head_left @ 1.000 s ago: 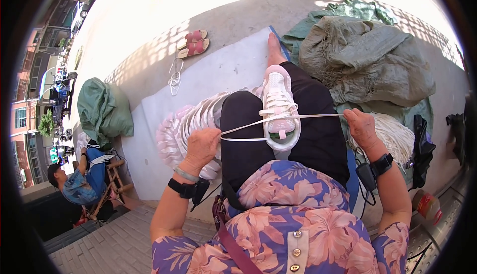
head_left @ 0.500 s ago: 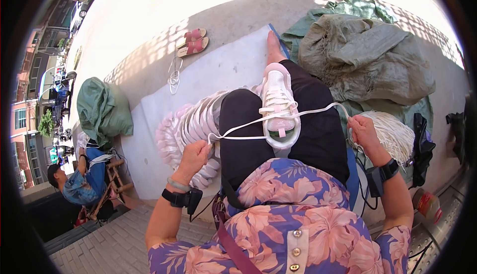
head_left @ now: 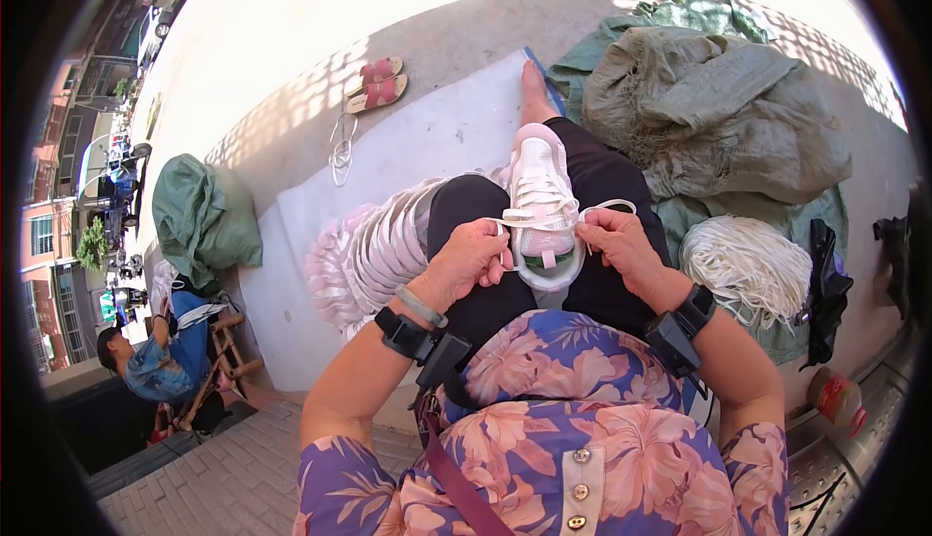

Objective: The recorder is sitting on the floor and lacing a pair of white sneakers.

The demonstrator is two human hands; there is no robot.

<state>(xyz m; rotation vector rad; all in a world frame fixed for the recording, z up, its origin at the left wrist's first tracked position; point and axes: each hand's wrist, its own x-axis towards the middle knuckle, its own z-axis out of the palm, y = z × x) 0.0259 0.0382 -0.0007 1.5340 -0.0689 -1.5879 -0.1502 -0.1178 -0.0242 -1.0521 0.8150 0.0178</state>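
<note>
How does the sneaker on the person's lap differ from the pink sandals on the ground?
The sneaker is a single closed, laced shoe; the sandals are an open pair. The sneaker is white with pale pink, while the sandals are deeper pink on top. The sneaker rests on the black trousers, and the sandals sit on the ground. Both are footwear with some pink.

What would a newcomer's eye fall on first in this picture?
Probably the pink and white sneaker at the centre, on black trousers, with left hand and right hand pinching its white laces. Next, perhaps, the pale row of pink and white shoes left of it, and the crumpled grey-green woven sack at upper right.
</note>
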